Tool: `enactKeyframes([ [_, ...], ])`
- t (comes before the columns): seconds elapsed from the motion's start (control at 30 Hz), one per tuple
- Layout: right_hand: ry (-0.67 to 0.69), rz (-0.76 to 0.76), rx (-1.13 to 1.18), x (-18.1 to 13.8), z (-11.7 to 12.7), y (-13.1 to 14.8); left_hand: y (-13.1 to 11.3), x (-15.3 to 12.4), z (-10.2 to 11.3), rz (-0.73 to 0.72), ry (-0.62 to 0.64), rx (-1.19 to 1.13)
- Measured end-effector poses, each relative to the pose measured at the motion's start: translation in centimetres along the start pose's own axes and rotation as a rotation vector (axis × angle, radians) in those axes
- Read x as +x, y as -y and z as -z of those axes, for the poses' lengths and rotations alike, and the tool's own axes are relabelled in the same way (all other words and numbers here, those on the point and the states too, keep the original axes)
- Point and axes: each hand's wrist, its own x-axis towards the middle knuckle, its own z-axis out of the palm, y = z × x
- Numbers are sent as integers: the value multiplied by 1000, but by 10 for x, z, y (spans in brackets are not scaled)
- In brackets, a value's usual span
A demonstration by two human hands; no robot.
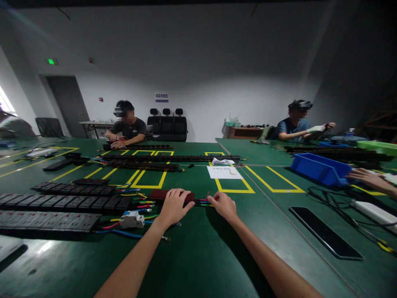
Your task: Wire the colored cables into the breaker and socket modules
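Observation:
My left hand (175, 209) lies over a dark red and black block (157, 194), its fingers curled across the top and the thumb along the near side. Thin coloured wires (202, 202) come out of the block's right end. On those wires, the fingertips of my right hand (223, 204) are pinched together; one short reddish end sticks up beside them. Left of my left hand lie long black socket strips (49, 222), with coloured leads ending in metal lugs. A small white and blue breaker (132, 219) sits among these leads.
A blue bin (321, 169) stands to the right, with another person's hand (369, 178) at its edge. Nearer are a black phone (324, 231), dark cables and a white power strip (375, 213). A paper sheet (225, 173) lies ahead. Two people work across the table.

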Motion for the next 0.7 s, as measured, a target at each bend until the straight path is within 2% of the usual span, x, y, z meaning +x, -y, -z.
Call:
enactKeyframes([
  [0.33, 110, 103, -13, 11, 12, -16, 0, 1, 3, 11, 14, -13],
  [0.57, 256, 299, 73, 16, 23, -35, -1, 2, 4, 16, 33, -24],
  [0.7, 237, 322, 40, 13, 22, -36, -1, 2, 4, 16, 32, -23],
])
